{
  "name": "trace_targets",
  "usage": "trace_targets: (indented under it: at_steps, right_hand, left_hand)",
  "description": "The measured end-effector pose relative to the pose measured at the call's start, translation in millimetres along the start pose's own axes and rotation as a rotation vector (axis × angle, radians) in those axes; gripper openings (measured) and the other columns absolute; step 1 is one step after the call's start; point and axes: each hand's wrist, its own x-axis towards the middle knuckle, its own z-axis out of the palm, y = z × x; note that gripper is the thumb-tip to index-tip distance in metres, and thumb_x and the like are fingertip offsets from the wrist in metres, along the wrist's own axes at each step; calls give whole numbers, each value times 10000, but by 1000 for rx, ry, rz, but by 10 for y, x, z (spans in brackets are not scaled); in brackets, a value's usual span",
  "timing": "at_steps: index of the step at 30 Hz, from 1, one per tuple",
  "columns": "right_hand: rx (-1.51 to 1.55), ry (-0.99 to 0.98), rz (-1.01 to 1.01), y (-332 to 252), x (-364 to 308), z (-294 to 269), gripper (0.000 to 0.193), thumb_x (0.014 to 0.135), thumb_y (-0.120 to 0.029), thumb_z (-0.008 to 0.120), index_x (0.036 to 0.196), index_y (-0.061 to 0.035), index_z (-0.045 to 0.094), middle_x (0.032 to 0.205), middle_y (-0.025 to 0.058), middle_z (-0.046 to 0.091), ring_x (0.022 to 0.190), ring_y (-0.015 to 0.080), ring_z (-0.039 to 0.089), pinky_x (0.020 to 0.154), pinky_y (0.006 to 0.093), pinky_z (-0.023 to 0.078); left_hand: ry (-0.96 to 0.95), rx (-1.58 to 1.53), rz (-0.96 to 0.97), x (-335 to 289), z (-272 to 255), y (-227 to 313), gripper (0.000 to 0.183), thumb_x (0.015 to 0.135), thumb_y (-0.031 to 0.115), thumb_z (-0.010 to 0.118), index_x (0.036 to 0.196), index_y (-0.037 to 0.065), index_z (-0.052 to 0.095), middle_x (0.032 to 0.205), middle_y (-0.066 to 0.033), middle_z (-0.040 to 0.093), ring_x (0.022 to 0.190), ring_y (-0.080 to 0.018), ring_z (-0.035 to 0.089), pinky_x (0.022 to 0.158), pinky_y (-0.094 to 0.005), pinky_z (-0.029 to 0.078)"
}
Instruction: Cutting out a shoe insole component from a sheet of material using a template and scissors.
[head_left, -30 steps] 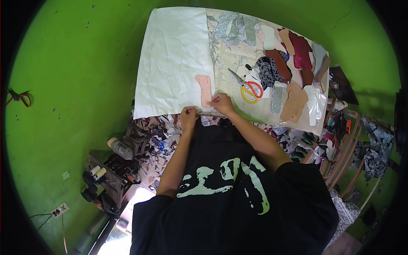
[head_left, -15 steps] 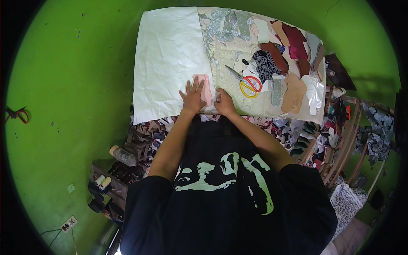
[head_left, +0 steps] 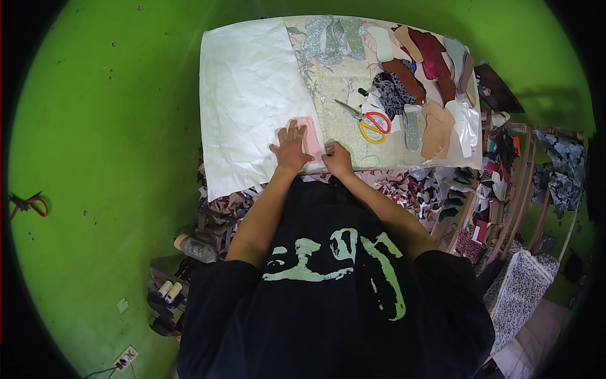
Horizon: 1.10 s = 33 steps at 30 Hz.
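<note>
A pink insole-shaped piece (head_left: 310, 136) lies on a large white sheet (head_left: 246, 88) near the table's front edge. My left hand (head_left: 291, 150) rests on the left side of that piece, fingers spread, pressing it onto the sheet. Just right of the pink piece, my right hand (head_left: 338, 159) is closed at the sheet's right edge. Whatever its fingertips pinch is hidden. Scissors (head_left: 372, 123) with one red and one yellow handle lie right of both hands, blades partly apart and pointing up-left.
Tan cut pieces (head_left: 437, 131), a dark red piece (head_left: 432, 57) and a black patterned bundle (head_left: 392, 93) cover the table's right side. Silvery scraps (head_left: 331, 38) lie at the far edge. Fabric offcuts (head_left: 404, 192) heap below the front edge. A wooden rack (head_left: 521, 189) stands at right.
My view has turned slightly. The right hand has slid a little nearer along the sheet's edge, its fingers more curled. The left hand stays pressed on the pink piece.
</note>
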Motion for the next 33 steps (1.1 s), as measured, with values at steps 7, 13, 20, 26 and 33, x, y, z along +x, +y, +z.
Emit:
trace_targets:
  at_steps: [7,13,20,26,33]
  right_hand:
    - [10,51,-45,67,41,44,343,711,-156,805,965,-26,614,864,128,687,800,243,689,748,346,546]
    - [-50,-91,49,-12,72,-15,444,676,-155,849,1010,-46,577,849,146,678,779,250,677,731,354,542]
    - [93,-233,155,245,283,-57,497,640,-128,861,1064,2,636,907,129,699,791,231,677,738,324,540]
    - [282,-421,360,-47,268,-256,405,732,-87,807,1102,-21,655,912,82,691,828,176,656,721,327,535]
    - [504,-562,420,-209,354,-373,281,758,-71,780,997,-57,632,915,45,661,848,185,651,747,341,533]
  left_hand:
    - [-6,-20,15,22,-37,7,977,599,327,904,1450,267,428,1591,19,217,1421,-303,231,994,-763,298]
    - [84,-92,38,-3,72,-88,786,674,314,861,1383,261,526,1582,40,261,1419,-304,243,979,-784,276]
    - [278,-414,71,-11,121,-234,406,779,403,789,987,59,731,1004,-109,724,840,-253,693,753,-340,538]
    - [-603,-902,-446,-277,122,-355,689,906,662,540,1030,6,709,1042,-90,721,820,-132,662,671,-292,510]
    - [-561,-1749,-666,-557,333,-30,678,884,622,616,1221,35,608,1141,-96,678,952,-158,633,802,-287,509]
